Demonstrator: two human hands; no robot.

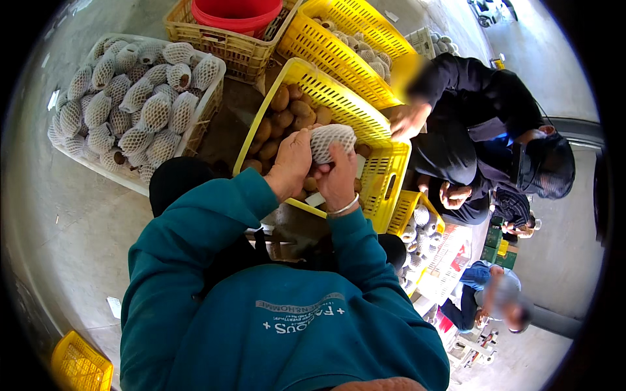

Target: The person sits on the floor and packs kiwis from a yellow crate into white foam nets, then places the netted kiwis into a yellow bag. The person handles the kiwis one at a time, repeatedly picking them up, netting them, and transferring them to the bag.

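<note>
Between my two hands is a kiwifruit-sized piece in a white foam net sleeve (333, 142), held above a yellow plastic crate (337, 93). My left hand (293, 161) has its fingers against the sleeve's left end. My right hand (337, 176), with a pale bangle at the wrist, grips the sleeve from below and the right. Bare brown kiwifruit (282, 119) lie in the crate beneath, partly hidden by my hands. At the left, a white-rimmed crate (110, 171) is heaped with netted fruit (155, 112).
A tan crate (220, 54) bears a red bucket (237, 17). Another yellow crate (342, 24) holds netted fruit. A co-worker in black (455, 122) sits at the right, one arm reaching to my crate's rim. Lower right stands a smaller yellow crate (400, 210); other people are beyond.
</note>
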